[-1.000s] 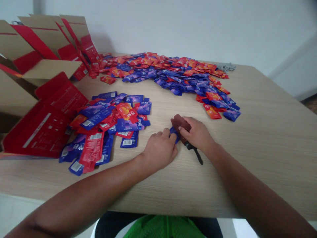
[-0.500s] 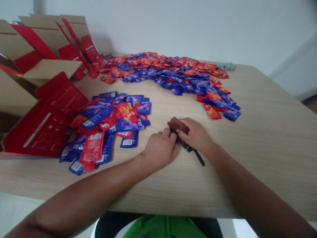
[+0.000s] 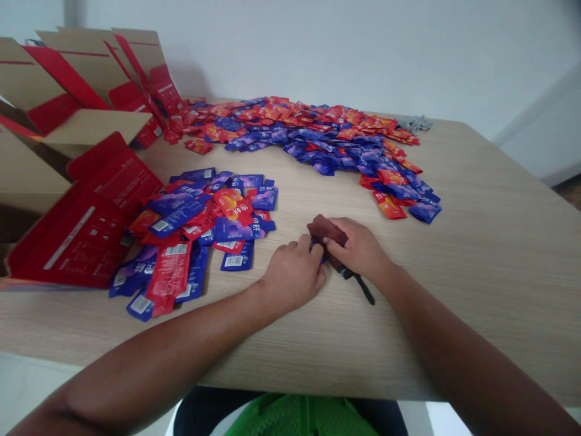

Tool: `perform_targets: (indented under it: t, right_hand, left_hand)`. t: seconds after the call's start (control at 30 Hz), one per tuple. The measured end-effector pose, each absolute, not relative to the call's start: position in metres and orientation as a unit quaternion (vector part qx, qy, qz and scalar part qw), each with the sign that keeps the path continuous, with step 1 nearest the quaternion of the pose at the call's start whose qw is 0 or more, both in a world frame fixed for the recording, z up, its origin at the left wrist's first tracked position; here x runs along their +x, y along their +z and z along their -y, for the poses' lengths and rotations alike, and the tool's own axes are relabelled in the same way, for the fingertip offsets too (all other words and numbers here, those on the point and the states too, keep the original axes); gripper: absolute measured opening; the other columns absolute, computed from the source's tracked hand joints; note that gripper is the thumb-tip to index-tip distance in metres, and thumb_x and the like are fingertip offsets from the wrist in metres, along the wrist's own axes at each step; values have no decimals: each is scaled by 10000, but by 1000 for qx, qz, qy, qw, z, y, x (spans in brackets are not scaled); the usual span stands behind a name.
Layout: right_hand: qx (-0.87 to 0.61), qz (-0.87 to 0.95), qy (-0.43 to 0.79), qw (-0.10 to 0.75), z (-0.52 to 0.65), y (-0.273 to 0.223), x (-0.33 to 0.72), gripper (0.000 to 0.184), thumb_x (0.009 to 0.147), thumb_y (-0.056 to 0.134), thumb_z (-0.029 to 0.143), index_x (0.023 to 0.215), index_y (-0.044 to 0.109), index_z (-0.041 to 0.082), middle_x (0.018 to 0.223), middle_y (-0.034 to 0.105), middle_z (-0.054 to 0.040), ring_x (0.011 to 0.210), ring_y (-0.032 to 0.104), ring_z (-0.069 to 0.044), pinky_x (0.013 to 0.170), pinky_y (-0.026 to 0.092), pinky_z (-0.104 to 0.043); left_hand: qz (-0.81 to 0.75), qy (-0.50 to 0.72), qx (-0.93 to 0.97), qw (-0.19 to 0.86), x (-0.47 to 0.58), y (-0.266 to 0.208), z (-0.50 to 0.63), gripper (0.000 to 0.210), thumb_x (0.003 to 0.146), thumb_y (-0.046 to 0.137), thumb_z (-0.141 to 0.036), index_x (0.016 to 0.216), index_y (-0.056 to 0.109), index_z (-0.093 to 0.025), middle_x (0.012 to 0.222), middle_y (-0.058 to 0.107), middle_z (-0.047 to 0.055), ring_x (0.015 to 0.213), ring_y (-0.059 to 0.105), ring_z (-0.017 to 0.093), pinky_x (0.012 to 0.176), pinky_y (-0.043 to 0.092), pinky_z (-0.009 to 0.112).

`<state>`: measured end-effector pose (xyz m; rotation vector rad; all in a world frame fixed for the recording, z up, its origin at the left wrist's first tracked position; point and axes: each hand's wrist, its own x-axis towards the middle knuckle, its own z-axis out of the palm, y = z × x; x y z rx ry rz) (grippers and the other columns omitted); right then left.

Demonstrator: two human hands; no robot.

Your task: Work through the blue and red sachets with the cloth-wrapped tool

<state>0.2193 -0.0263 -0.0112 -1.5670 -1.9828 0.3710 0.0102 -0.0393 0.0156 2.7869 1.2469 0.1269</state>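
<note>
My right hand (image 3: 361,242) is closed around a brown, wrinkled, soft-looking object (image 3: 325,227) whose kind I cannot make out. From its near end a thin black strap-like piece (image 3: 364,290) runs down onto the table. Just left of it, my left hand (image 3: 297,263) rests on the tabletop with its fingers curled over a blue sachet (image 3: 323,257). Only a small corner of this sachet shows between the hands; the rest is hidden. The two hands nearly touch at the fingertips.
A loose pile of blue and red sachets (image 3: 190,209) lies left of my hands. Behind, a long heap of similar sachets (image 3: 313,136) curves toward the right. Open red cardboard boxes (image 3: 86,233) stand at the left. A grey crumpled item (image 3: 415,123) lies at the back of the table (image 3: 490,254).
</note>
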Motion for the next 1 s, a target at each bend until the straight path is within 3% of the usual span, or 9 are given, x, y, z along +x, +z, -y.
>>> perform_targets:
  t: [1.0]
  right_hand:
    - [-572, 742, 156, 313, 26, -9, 220, 432, 915, 661, 249, 1343, 709, 274, 1234, 774, -71, 1112, 724, -285, 991, 560, -443]
  left_hand:
    - [-404, 85, 909, 52, 10, 11, 39, 342, 998, 564, -367, 1259, 647, -163, 1158, 645, 152, 927, 691, 304, 817, 599, 472]
